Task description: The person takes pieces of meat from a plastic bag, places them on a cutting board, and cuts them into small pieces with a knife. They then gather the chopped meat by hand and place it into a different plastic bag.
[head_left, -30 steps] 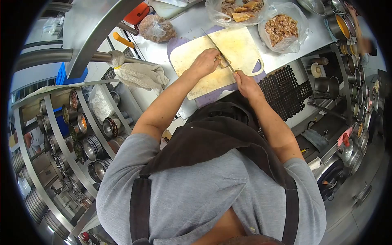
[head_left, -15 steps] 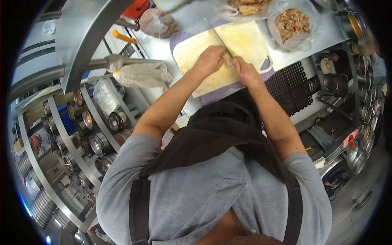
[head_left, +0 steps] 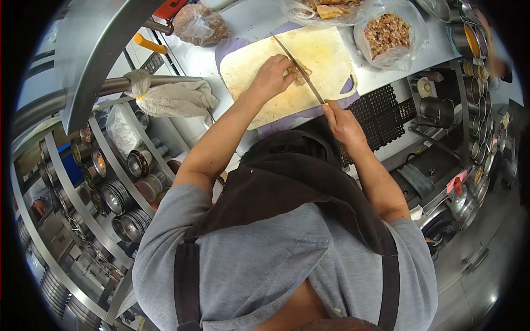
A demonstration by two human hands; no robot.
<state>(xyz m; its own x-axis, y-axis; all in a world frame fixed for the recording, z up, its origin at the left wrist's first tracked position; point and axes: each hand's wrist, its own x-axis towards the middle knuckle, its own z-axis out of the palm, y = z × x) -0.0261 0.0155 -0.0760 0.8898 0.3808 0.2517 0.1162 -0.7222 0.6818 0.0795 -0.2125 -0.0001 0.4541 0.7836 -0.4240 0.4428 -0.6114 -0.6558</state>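
My right hand [head_left: 345,124] is wrapped round the handle of a long knife [head_left: 305,74], whose blade points up and left across a pale cutting board [head_left: 259,105]. Beneath and beside the blade lies a small brownish piece of food [head_left: 301,71]. My left hand [head_left: 271,78] is at the left side of that piece, its fingers bent together and touching it; the fingertips are partly hidden. A purple cloth [head_left: 223,48] shows under the board.
Behind the board are a bag of chopped food [head_left: 388,34], a bag of larger pieces [head_left: 331,11] and a tied bag [head_left: 200,25]. A towel [head_left: 174,100] hangs from a rail at left. Metal bowls [head_left: 135,223] fill the left shelves.
My right hand has moved down and right with the knife, away from my left hand. The piece of food now shows more beside the blade. The whole view has shifted slightly.
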